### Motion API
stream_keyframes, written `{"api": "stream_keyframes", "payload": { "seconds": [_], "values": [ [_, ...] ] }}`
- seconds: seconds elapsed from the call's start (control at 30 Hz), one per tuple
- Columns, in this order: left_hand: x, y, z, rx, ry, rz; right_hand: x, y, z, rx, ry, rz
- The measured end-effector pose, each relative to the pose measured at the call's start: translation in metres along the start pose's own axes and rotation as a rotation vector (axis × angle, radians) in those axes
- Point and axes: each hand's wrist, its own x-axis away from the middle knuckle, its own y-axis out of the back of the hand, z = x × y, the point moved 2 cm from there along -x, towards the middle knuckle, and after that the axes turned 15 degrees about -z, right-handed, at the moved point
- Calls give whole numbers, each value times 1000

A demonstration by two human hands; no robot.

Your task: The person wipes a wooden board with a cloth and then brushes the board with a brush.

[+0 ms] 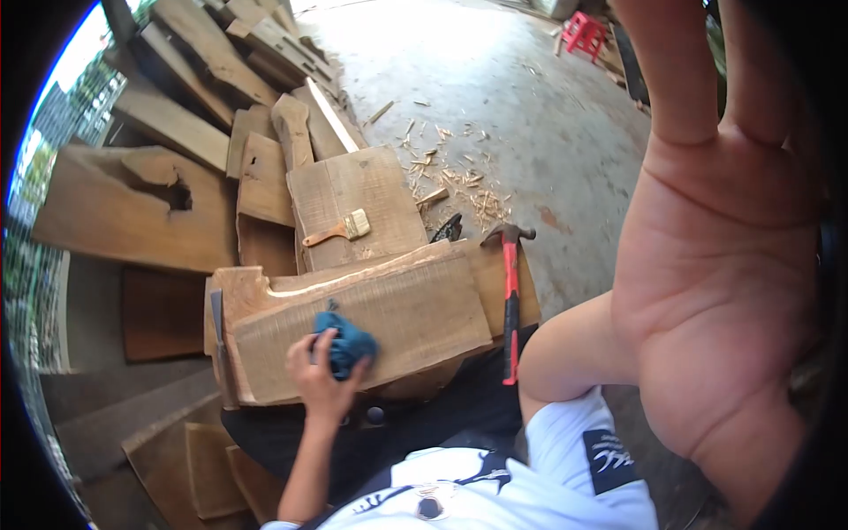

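My left hand (320, 382) is closed on a crumpled blue cloth (353, 344), which rests against the face of a rough-sawn wooden board (424, 305). Close to the camera on the right, my right hand (715, 265) is raised, its palm facing me and its fingers stretched upward and apart; the fingertips are cut off by the frame. It holds nothing. A claw hammer (511, 296) with a red and black handle lies at the board's right end. Along the left end lies a long narrow tool, perhaps a chisel (221, 340).
A paintbrush (340, 229) lies on another board (353, 181) just beyond. Wooden slabs (132, 212) are stacked along the left. Wood shavings (477, 190) litter the concrete floor (415, 62). A red plastic stool (583, 34) stands far right.
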Motion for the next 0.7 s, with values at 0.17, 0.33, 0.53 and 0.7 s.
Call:
{"api": "stream_keyframes", "payload": {
  "seconds": [0.17, 0.33, 0.53, 0.7],
  "values": [
    [-2, 21, 31, -246, 147, -74, 2, 0, -12, -132, 13, -85],
    [-23, 0, 4, -67, 54, -63, 5, 11, -14, -125, 30, -144],
    [-13, -14, 6, 24, 96, -60, 11, 10, -9, -136, 23, -216],
    [-11, 0, 40, -64, 126, -153, 6, 26, -11, -186, 61, -280]
  ]
}}
